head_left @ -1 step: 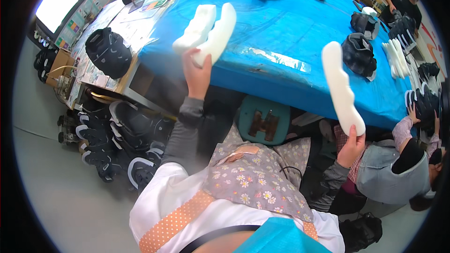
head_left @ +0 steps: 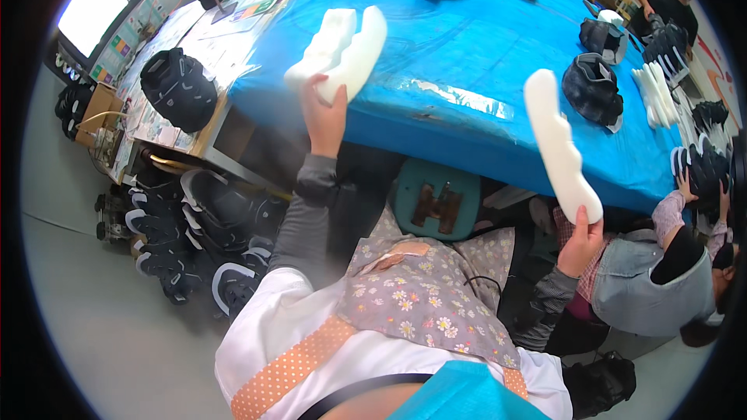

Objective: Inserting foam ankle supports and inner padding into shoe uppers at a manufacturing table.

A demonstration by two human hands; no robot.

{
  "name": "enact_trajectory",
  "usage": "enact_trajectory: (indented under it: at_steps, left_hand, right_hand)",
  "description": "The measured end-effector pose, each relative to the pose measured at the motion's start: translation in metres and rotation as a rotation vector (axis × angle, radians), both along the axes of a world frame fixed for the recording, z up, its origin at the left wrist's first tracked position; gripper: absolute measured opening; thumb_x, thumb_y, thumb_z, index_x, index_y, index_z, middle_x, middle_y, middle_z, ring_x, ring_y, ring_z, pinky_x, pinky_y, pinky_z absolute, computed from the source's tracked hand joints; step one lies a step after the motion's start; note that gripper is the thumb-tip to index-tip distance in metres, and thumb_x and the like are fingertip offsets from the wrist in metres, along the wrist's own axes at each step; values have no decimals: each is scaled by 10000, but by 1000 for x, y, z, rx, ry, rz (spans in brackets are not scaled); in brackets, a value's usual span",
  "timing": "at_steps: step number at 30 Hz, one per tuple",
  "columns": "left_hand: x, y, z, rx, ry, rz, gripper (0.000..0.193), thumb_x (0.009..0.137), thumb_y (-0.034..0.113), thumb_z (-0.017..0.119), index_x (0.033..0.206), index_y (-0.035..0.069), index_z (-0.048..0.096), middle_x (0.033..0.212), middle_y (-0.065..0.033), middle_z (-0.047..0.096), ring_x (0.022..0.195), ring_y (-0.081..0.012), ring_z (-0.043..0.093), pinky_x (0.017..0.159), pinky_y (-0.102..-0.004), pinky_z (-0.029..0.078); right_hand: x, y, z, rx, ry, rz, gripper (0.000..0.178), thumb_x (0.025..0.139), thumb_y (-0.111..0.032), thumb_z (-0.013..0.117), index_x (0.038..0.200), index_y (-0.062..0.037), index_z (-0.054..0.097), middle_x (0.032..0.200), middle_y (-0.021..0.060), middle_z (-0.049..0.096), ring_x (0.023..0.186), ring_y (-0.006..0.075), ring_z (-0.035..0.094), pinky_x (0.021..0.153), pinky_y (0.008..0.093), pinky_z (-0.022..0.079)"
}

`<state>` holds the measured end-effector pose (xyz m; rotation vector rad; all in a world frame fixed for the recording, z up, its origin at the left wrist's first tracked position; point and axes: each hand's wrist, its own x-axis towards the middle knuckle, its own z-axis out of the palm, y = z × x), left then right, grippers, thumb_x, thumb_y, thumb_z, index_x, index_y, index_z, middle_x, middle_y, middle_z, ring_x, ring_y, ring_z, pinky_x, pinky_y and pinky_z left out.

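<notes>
My left hand [head_left: 324, 120] is closed on the lower end of a white foam midsole [head_left: 364, 50] at the near left edge of the table. Against it lies a second white foam midsole [head_left: 325, 45]; my fingertips overlap its near end, and I cannot tell whether they grip it too. On the right, my right hand [head_left: 581, 247] pinches the bottom end of another white midsole [head_left: 556, 140] between thumb and fingers. That one stands up lengthwise with its wavy edge to the right, in front of the table's near edge.
A blue-covered table [head_left: 459, 47] carries several black shoe uppers [head_left: 593, 89] and a stack of white midsoles [head_left: 656, 95]. A black shoe [head_left: 179, 89] sits on the side table at left. Dark shoes [head_left: 226, 210] are piled below. A co-worker [head_left: 654, 284] bends at right; a green stool [head_left: 437, 198] stands ahead.
The midsole in my right hand has shifted slightly left. My left hand and its midsole have moved a little left too. Both grips look the same.
</notes>
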<state>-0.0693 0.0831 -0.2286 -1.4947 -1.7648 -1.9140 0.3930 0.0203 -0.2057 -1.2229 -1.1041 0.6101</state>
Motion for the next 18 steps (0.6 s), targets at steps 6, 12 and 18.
enact_trajectory:
  at_steps: [6, 12, 18]
  left_hand:
    - [-8, 23, -5, -107, 181, 253, 333, 760, 93, 663, 1068, 51, 543, 1104, -145, 519, 1041, -341, 511, 894, -393, 428]
    - [-18, 17, -20, -211, 385, 433, 342, 745, 121, 683, 1070, 127, 572, 1236, -108, 454, 1158, -333, 450, 951, -432, 389]
    - [-15, 15, -14, -265, 508, 584, 461, 725, 201, 717, 1147, 164, 534, 1353, -127, 361, 1307, -349, 285, 1016, -546, 283]
  right_hand:
    - [-8, -5, -5, -23, 9, 112, 308, 893, -162, 617, 1102, 60, 569, 1041, 97, 622, 929, 147, 576, 835, 269, 445]
    - [-12, -5, -2, -11, 25, 180, 305, 890, -156, 620, 1109, 49, 570, 1039, 85, 621, 935, 137, 567, 844, 265, 437]
    - [-16, 1, -8, 9, 144, 297, 306, 895, -117, 604, 1145, 52, 555, 1094, 89, 609, 987, 147, 565, 886, 280, 432]
